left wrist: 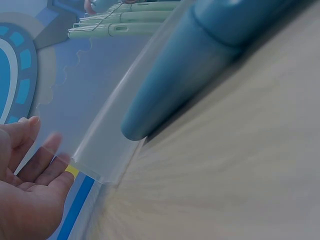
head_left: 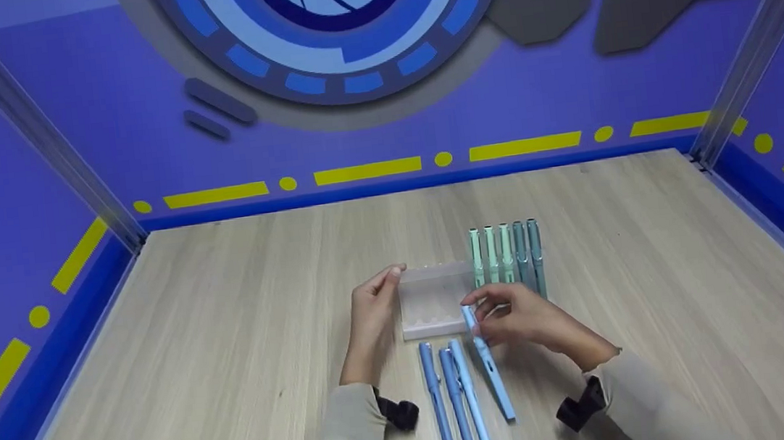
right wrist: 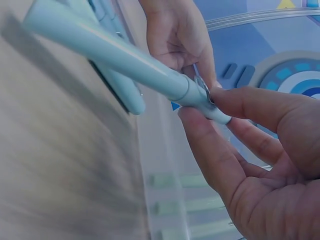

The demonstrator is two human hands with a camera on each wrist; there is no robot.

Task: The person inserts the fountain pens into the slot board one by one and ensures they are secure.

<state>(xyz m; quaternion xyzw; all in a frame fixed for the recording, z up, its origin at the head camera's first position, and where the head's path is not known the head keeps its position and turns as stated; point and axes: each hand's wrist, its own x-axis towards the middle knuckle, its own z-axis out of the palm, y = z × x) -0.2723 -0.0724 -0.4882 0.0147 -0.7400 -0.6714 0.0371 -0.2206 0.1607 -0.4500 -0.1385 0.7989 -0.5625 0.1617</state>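
Observation:
A clear plastic case lies mid-table, and my left hand pinches its left edge near the far corner. In the left wrist view, the left hand has its fingers behind the see-through case. My right hand holds a light blue pen by its capped end, slanting toward the front of the table. The right wrist view shows thumb and fingers of the right hand pinching that pen around its clip.
Three blue pens lie side by side in front of the case. Right of the case stands a row of several pens, light green and dark teal, partly behind my right hand. Printed blue walls border the wooden table.

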